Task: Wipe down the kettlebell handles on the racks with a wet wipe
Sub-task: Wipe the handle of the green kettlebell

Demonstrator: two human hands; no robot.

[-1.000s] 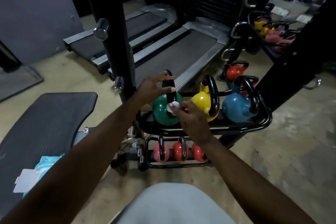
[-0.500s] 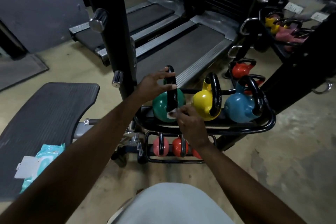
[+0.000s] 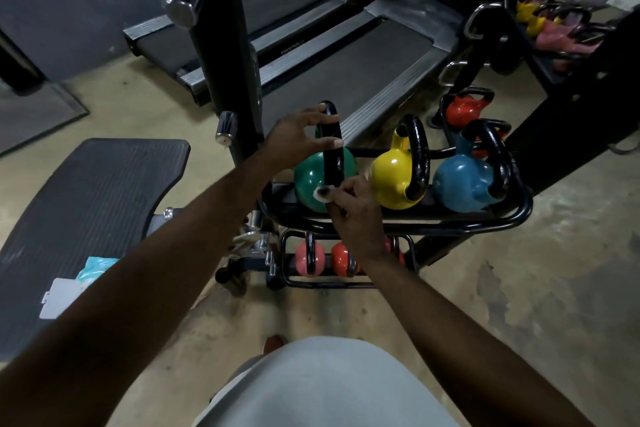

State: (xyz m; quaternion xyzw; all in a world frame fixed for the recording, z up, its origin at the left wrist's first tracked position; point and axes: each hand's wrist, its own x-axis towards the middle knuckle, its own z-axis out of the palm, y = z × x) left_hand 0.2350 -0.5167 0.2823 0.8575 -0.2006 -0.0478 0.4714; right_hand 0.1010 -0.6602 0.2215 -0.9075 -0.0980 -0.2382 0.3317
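Head view: green kettlebell [image 3: 308, 180] leftmost on top rack [image 3: 485, 222] tier, beside yellow [image 3: 391, 177] and blue [image 3: 460, 184].
Left hand [image 3: 298, 139]: grips upper handle [image 3: 333, 156], fingers curled round.
Right hand [image 3: 353, 215]: pinches wipe [image 3: 320, 193] against handle base.
Bench [image 3: 86, 184]: carries wipe pack [image 3: 93, 269].

a single head-worn camera looks forward and down, close over the kettlebell rack [image 3: 519, 215].

A gym: two treadmills [image 3: 346, 55], a padded bench [image 3: 90, 191], coloured kettlebells [image 3: 391, 177] on a black rack [image 3: 485, 222], bare concrete floor [image 3: 536, 288]
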